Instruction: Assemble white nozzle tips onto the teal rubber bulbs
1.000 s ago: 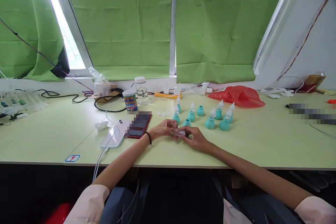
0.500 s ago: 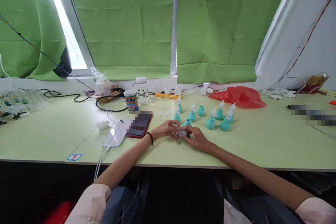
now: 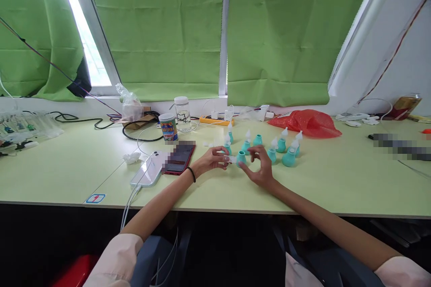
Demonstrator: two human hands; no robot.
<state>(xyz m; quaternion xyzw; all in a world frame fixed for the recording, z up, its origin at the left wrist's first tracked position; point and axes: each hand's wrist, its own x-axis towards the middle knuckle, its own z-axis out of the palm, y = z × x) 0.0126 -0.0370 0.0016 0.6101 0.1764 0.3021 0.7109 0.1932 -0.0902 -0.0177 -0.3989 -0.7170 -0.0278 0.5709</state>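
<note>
Head view: your left hand (image 3: 213, 160) is pinching a clear piece (image 3: 233, 159), seemingly leaving one end free; your right hand (image 3: 263, 170) is holding fingers apart beside the teal bulb (image 3: 240, 158) standing mouth-up, likely steadied by its base, between the desk's (image 3: 215, 195) front and back edges.

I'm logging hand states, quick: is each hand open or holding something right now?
Left hand: closed on a small clear plastic piece.
Right hand: open, at an open-topped teal bulb; whether it touches cannot be told.
</note>
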